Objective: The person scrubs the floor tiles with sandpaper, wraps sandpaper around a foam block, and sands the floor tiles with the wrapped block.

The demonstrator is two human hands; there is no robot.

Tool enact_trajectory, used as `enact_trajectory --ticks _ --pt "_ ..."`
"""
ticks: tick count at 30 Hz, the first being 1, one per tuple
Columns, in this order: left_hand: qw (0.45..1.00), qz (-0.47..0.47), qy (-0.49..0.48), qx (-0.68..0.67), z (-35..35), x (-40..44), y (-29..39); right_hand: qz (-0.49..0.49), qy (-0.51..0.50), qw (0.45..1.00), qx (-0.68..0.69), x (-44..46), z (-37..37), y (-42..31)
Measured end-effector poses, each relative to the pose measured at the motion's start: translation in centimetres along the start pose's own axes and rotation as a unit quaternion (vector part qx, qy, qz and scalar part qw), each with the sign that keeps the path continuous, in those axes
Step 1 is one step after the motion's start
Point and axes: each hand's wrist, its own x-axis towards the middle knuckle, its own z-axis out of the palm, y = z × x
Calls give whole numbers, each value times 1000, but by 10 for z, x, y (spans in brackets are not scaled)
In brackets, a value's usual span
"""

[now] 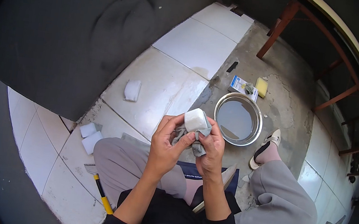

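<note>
A small white block with rounded edges [195,120] is held up in front of me between both hands. Around its lower side bunches a damp-looking grey cloth [198,148]. My left hand [169,135] grips the block and cloth from the left, thumb pressed across the front. On the right, my right hand [212,146] pinches the cloth against the block's side. Just beyond that hand stands a round metal bowl [256,130] of cloudy liquid.
Similar white blocks [132,90] lie on the tiles to the left. Behind the bowl are a yellow sponge [261,87] and a blue-and-white box [237,83]. A yellow-and-black-handled scraper [103,195] lies by my left knee. A wooden-legged table [278,30] stands at the right.
</note>
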Motion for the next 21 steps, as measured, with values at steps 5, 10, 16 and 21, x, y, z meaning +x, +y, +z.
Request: enact_trajectory --ticks 5,10,16,21 --pt "996 56 -21 71 9 -7 2 -80 72 994 -29 -3 12 7" --pt "988 56 92 112 26 -16 -7 -75 118 990 16 -2 13 12" --pt "959 139 123 214 39 -24 -7 -71 170 981 -66 -2 6 16" --pt "941 181 20 284 40 -30 -7 -54 183 981 -27 3 -5 11"
